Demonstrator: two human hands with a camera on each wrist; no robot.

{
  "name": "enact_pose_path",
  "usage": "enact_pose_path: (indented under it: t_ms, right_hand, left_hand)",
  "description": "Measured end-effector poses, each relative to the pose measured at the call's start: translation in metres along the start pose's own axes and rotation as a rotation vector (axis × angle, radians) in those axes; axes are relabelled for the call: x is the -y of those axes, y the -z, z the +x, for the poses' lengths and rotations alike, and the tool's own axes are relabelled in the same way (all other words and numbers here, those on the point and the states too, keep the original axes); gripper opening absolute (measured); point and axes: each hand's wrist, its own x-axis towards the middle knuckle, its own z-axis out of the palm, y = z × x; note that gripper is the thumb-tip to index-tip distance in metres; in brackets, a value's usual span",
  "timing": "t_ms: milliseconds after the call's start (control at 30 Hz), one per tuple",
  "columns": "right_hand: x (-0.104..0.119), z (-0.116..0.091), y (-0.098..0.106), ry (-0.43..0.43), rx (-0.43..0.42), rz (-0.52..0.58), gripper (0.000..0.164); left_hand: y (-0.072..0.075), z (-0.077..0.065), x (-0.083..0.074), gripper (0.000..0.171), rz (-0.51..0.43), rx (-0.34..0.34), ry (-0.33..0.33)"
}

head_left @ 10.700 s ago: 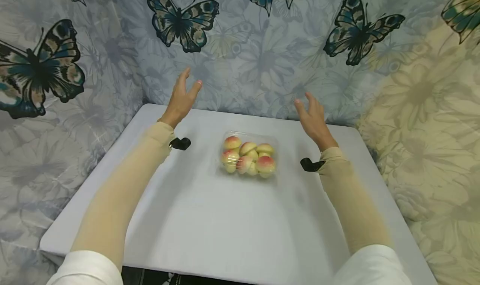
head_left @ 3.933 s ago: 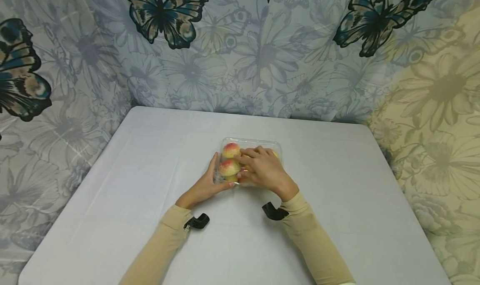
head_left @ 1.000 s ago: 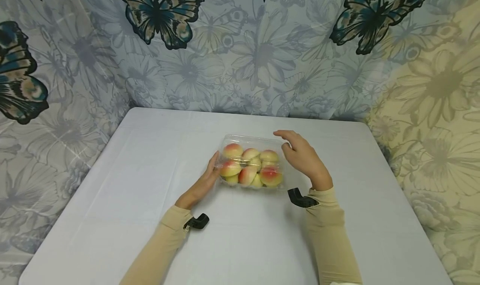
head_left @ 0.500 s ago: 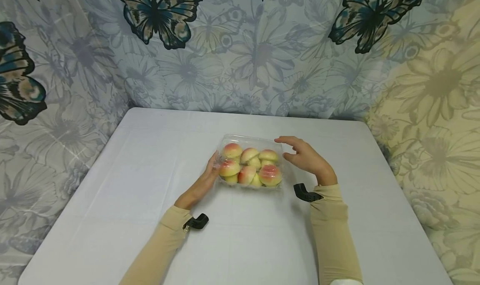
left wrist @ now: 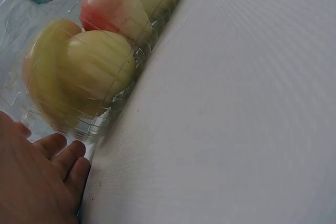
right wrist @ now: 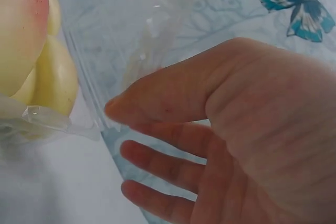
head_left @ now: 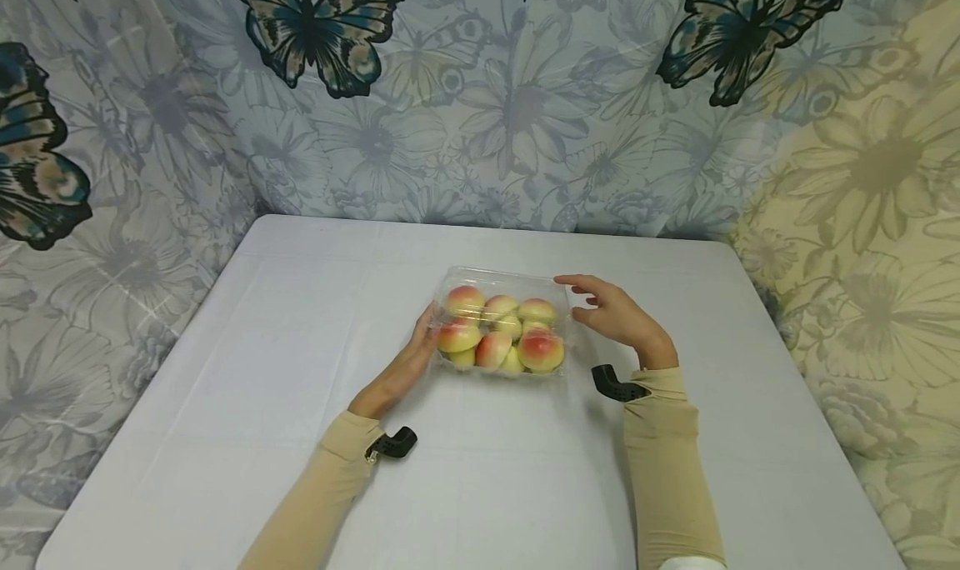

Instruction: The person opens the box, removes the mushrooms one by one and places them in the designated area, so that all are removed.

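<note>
A clear plastic fruit box [head_left: 501, 282] sits mid-table with several yellow, red-blushed peaches [head_left: 540, 350] inside. My left hand [head_left: 405, 362] lies along its left end. In the left wrist view those fingers [left wrist: 68, 157] are fairly straight, right at the ribbed lower edge of the plastic, close to the peaches [left wrist: 100, 66]. My right hand [head_left: 618, 316] is at the other end, index fingertip by the back right corner, thumb lower and apart from it. In the right wrist view its thumb [right wrist: 163, 93] reaches toward the box's edge, the other fingers spread loosely below.
A white-covered table [head_left: 300, 303] carries the box. Walls with butterfly and flower prints [head_left: 525, 137] stand behind and on both sides. Black camera mounts sit on the left wrist [head_left: 396, 443] and the right wrist [head_left: 618, 385].
Both hands came from raised and apart down to the box. My right hand, earlier over the peaches, moved off to the right end and has shifted slightly further right. My left hand stays put.
</note>
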Motion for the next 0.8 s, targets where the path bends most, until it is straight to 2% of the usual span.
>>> enact_pose_path:
  t_ms: [200, 333, 567, 700, 800]
  right_hand:
    - [-0.001, 0.003, 0.001, -0.036, -0.046, 0.017, 0.053]
    - [-0.003, 0.006, -0.002, -0.07, -0.105, 0.066, 0.048]
    - [-0.009, 0.013, -0.009, -0.082, -0.199, 0.285, 0.041]
    - [-0.013, 0.014, -0.012, -0.067, -0.216, 0.394, 0.042]
    - [-0.015, 0.015, -0.013, -0.065, -0.217, 0.428, 0.043]
  left_hand:
    - [0.0, 0.0, 0.001, 0.065, -0.005, 0.011, -0.004]
    - [0.0, -0.001, 0.0, 0.065, -0.015, 0.013, -0.015]
    - [0.001, -0.001, 0.0, 0.065, -0.017, 0.013, -0.017]
    - [0.0, 0.0, 0.001, 0.065, -0.017, 0.016, -0.015]
    - [0.0, 0.0, 0.001, 0.065, -0.025, 0.018, -0.015]
